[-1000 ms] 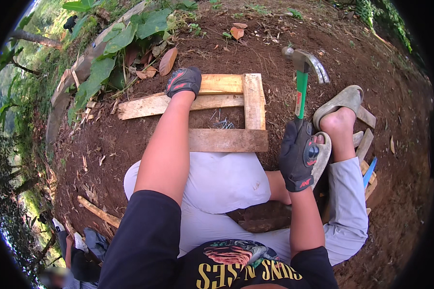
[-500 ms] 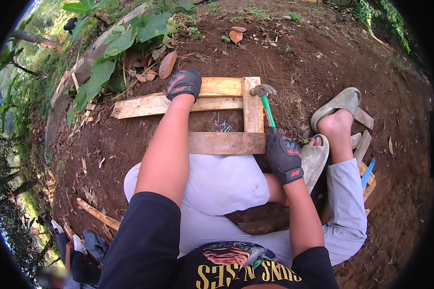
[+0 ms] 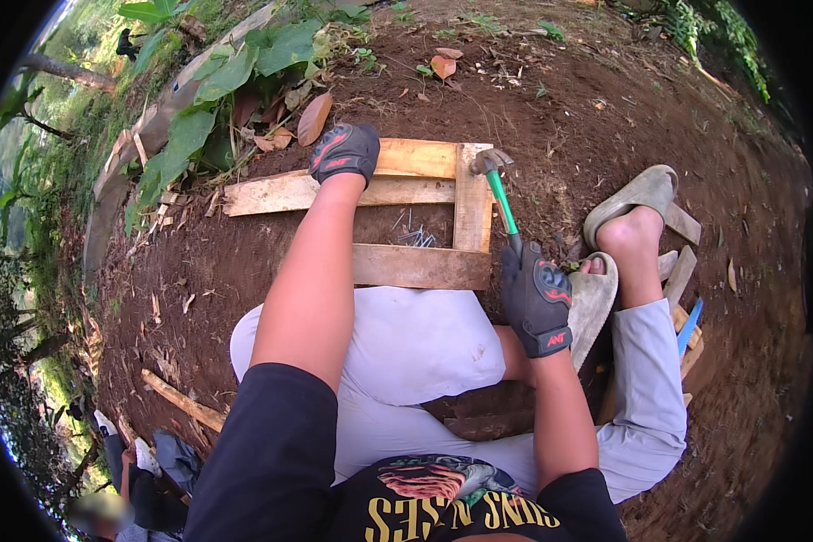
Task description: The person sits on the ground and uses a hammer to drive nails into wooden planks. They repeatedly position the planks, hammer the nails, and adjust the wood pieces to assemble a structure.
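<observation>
My left hand (image 3: 344,154), in a black glove with red marks, closes over the far wooden plank (image 3: 415,157) of a rough frame on the soil. Just nearer lies a longer plank (image 3: 266,193), slanting out to the left. A short crosspiece (image 3: 472,200) forms the frame's right side, and a browner board (image 3: 422,267) runs along the near side by my knee. My right hand (image 3: 539,294), gloved alike, is wrapped round the lower handle of a claw hammer (image 3: 503,203) with a green shaft. The hammer's head rests beside the crosspiece's top end. Loose nails (image 3: 416,237) lie inside the frame.
My sandalled foot (image 3: 637,217) is to the right, near wood offcuts (image 3: 680,271) and a blue blade-like strip (image 3: 690,327). Broad-leaved plants (image 3: 185,144) grow at the far left. A stick (image 3: 182,400) lies at the left; another person (image 3: 144,488) is at the lower left.
The wooden frame has turned slightly under my left hand, its slanting plank's left end shifting right. My right hand and the hammer have moved only a little.
</observation>
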Demonstrator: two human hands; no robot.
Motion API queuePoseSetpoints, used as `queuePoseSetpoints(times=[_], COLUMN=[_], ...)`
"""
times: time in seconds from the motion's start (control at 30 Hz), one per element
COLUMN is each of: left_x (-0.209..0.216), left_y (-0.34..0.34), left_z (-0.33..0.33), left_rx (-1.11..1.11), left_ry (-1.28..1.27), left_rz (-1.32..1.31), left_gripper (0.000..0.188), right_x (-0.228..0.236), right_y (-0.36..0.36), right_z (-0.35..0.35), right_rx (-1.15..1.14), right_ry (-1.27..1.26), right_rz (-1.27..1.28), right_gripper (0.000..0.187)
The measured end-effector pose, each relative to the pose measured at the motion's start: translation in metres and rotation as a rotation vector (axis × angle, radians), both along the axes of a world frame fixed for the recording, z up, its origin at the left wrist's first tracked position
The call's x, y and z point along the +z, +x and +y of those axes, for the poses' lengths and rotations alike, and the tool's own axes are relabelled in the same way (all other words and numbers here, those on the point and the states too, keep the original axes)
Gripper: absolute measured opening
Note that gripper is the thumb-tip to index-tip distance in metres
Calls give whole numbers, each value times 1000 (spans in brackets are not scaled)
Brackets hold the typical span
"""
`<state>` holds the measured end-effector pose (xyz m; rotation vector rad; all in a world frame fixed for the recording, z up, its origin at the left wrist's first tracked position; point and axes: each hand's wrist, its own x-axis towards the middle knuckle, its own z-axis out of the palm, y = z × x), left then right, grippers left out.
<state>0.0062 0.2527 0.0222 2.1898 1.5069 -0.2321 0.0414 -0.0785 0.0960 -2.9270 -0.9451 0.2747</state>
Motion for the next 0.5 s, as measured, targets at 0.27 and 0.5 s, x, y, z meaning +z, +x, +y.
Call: queuePoseSetpoints(times=[0.27,0.5], left_x=[-3,-39], left_y=[1,-10], left_z=[0,17], left_rx=[-31,-148], left_ry=[-34,37], left_rz=[-13,62], left_gripper=[60,48], right_x=[-11,28], right_y=[26,31], right_z=[6,13], right_rx=[-29,19], right_ry=[275,250], right_rz=[-122,-88], right_gripper=[32,34])
